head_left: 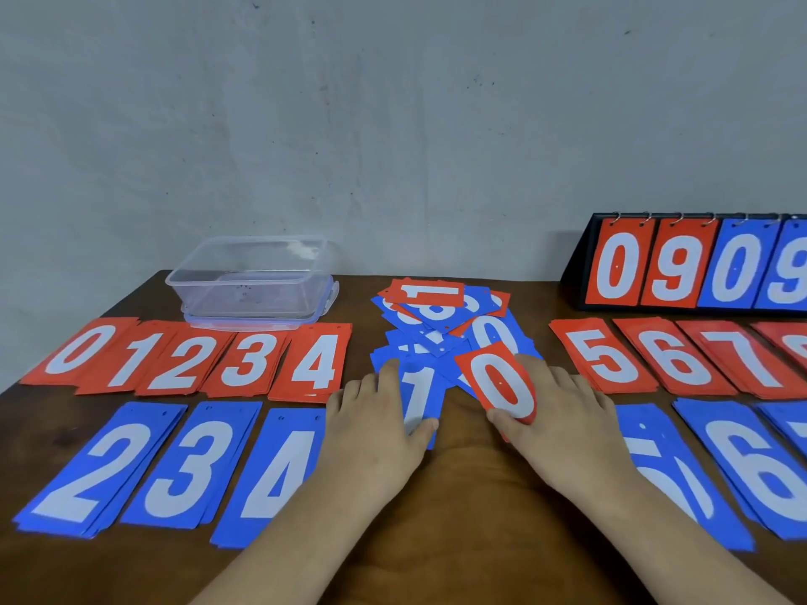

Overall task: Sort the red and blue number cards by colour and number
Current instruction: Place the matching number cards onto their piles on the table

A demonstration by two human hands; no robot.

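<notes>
A loose heap of mixed red and blue number cards (441,318) lies in the middle of the brown table (463,486). My right hand (563,425) pinches a red 0 card (498,384) at its near end, thumb on top. My left hand (375,423) holds a blue 1 card (417,397) at the heap's near edge, thumb on its lower part. Red stacks 0 to 4 (187,358) line the far left, red 5, 6, 7 (672,358) the far right. Blue stacks 2, 3, 4 (174,467) lie near left, blue 5 and 6 (751,469) near right.
A clear plastic box (251,277) sits on its lid behind the red stacks at the left. A black flip scoreboard (694,264) showing 0 9 0 9 stands at the back right. A grey wall rises behind the table.
</notes>
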